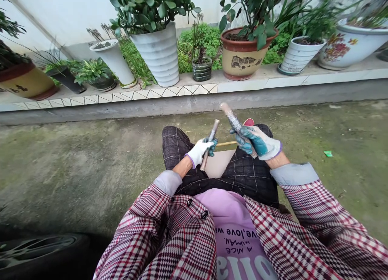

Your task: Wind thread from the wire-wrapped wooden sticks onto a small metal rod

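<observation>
My left hand (pixel 200 150), in a white glove with a blue-green coated palm, is closed around a short thin wooden stick (pixel 215 127) with a greyish band near its middle. A thicker stick (pixel 225 108), wound with silvery wire (pixel 234 120), is gripped in my right hand (pixel 259 142), which wears the same kind of glove. Both sticks tilt, held apart above my lap. Whether any wire runs between them I cannot tell. Between my knees shows a pale flat surface (pixel 218 163), with a thin yellowish strip (pixel 227 144) at its far side.
Ahead, a low tiled ledge (pixel 242 85) carries several potted plants, among them a tall white ribbed pot (pixel 160 55) and a brown-and-tan pot (pixel 242 62). A green scrap (pixel 327 154) lies on the mossy concrete at right. A wheel (pixel 36 251) stands at lower left.
</observation>
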A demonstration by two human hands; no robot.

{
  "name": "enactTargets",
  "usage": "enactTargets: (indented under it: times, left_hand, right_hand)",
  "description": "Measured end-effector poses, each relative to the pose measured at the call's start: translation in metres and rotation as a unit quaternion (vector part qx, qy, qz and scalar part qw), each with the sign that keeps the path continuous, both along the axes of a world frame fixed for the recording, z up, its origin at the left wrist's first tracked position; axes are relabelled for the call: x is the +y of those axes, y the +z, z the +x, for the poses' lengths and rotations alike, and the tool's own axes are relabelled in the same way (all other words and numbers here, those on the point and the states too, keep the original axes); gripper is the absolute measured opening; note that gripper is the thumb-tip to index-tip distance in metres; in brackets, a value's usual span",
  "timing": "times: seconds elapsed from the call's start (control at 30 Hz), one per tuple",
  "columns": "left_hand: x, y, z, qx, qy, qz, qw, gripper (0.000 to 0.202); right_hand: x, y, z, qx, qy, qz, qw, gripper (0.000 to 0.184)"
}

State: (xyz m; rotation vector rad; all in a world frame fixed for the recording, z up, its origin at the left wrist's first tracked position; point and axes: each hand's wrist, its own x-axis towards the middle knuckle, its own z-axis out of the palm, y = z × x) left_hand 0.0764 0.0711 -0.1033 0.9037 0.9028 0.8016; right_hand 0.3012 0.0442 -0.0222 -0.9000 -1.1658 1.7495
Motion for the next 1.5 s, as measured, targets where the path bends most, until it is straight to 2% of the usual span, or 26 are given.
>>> enactTargets:
  times: [0.07, 0.17, 0.33, 0.5, 0.6, 0.7, 0.77, 0.83, 0.93, 1.03, 1.13, 1.23, 1.33, 1.4, 1.5]
  left_hand:
    - [0.006, 0.01, -0.005, -0.057, 0.025, -0.033, 0.997, 0.034]
    - [0.012, 0.024, -0.012, -0.115, 0.067, -0.039, 0.99, 0.039]
    - [0.014, 0.046, -0.021, -0.128, 0.198, -0.007, 0.972, 0.041]
    - [0.017, 0.069, -0.028, -0.14, 0.247, 0.033, 0.958, 0.034]
    - [0.016, 0.073, -0.025, -0.103, 0.289, 0.058, 0.95, 0.038]
    - [0.012, 0.071, -0.018, -0.087, 0.309, 0.069, 0.945, 0.044]
    - [0.009, 0.074, -0.014, -0.098, 0.294, 0.069, 0.948, 0.048]
    - [0.004, 0.084, -0.013, -0.116, 0.268, 0.072, 0.954, 0.046]
    - [-0.01, 0.11, -0.017, -0.145, 0.221, 0.091, 0.96, 0.041]
    - [-0.031, 0.138, -0.021, -0.179, 0.164, 0.125, 0.962, 0.045]
    - [-0.054, 0.155, -0.022, -0.182, 0.104, 0.131, 0.969, 0.048]
    - [-0.071, 0.158, -0.02, -0.157, 0.053, 0.108, 0.98, 0.049]
    - [-0.078, 0.153, -0.014, -0.109, 0.028, 0.076, 0.991, 0.049]
    - [-0.081, 0.147, -0.009, -0.071, 0.018, 0.06, 0.996, 0.047]
    - [-0.086, 0.139, 0.001, -0.021, -0.007, 0.039, 0.999, 0.042]
  right_hand:
    - [0.003, 0.0, 0.004, 0.037, -0.019, -0.007, 0.999, 0.031]
    - [0.006, -0.001, 0.003, 0.064, -0.042, -0.013, 0.997, 0.032]
    - [0.003, -0.001, -0.014, 0.079, -0.057, -0.016, 0.995, 0.035]
    - [-0.002, -0.004, -0.026, 0.115, -0.055, -0.026, 0.992, 0.035]
    - [-0.011, -0.002, -0.033, 0.133, -0.06, -0.028, 0.989, 0.034]
    - [-0.025, 0.007, -0.042, 0.156, -0.053, -0.036, 0.986, 0.032]
    - [-0.035, 0.018, -0.048, 0.166, -0.046, -0.038, 0.984, 0.031]
    - [-0.042, 0.029, -0.05, 0.164, -0.052, -0.028, 0.985, 0.029]
    - [-0.051, 0.048, -0.044, 0.137, -0.096, 0.01, 0.986, 0.027]
    - [-0.061, 0.067, -0.033, 0.105, -0.141, 0.049, 0.983, 0.028]
    - [-0.073, 0.088, -0.025, 0.055, -0.18, 0.081, 0.979, 0.033]
    - [-0.079, 0.109, -0.023, 0.0, -0.212, 0.101, 0.972, 0.04]
    - [-0.073, 0.125, -0.028, 0.02, -0.206, 0.113, 0.972, 0.036]
    - [-0.065, 0.128, -0.033, 0.074, -0.174, 0.121, 0.974, 0.033]
    - [-0.05, 0.121, -0.036, 0.139, -0.141, 0.134, 0.971, 0.032]
